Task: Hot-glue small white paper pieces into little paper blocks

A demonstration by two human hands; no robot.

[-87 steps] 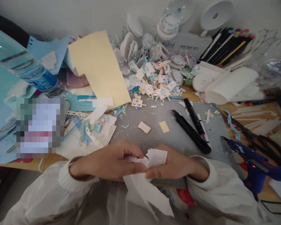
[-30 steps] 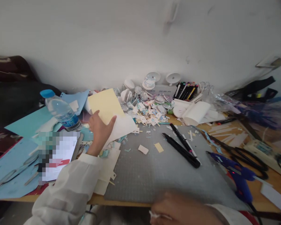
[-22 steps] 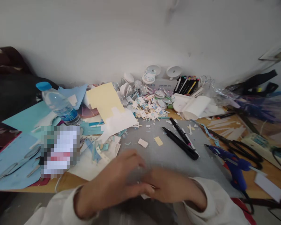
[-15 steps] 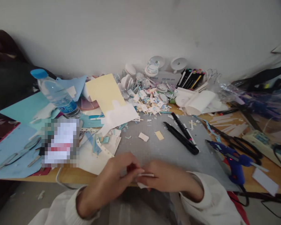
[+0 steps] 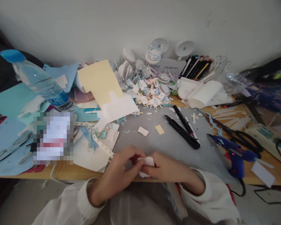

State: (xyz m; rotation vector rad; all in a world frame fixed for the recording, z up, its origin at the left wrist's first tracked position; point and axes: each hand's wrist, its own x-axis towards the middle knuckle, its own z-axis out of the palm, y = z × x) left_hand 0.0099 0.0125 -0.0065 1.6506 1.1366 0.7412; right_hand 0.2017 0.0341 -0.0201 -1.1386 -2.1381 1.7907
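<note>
Your grip is narrow: left hand [image 5: 121, 171] and right hand [image 5: 166, 166] together pinch a small white paper piece [image 5: 149, 161] at the near edge of the grey mat [image 5: 131, 140]. Beyond the grip lie a pale card [image 5: 143, 131] and a yellow card [image 5: 159, 129]; rightward, a black cutter [image 5: 183, 133].

You can't read a single word or number for certain on your table. On your left, the blue label [image 5: 58, 99] of the water bottle [image 5: 37, 79] carries pale lettering, too blurred to spell out. Against the wall, the white box [image 5: 162, 65] bears dark print in two groups on its front, too small for you to make out. The phone screen [image 5: 56, 134] is pixelated, so its writing is hidden from you. Ahead of you, small white cards [image 5: 144, 100] in the pile have dark face-like marks drawn on them.
</note>
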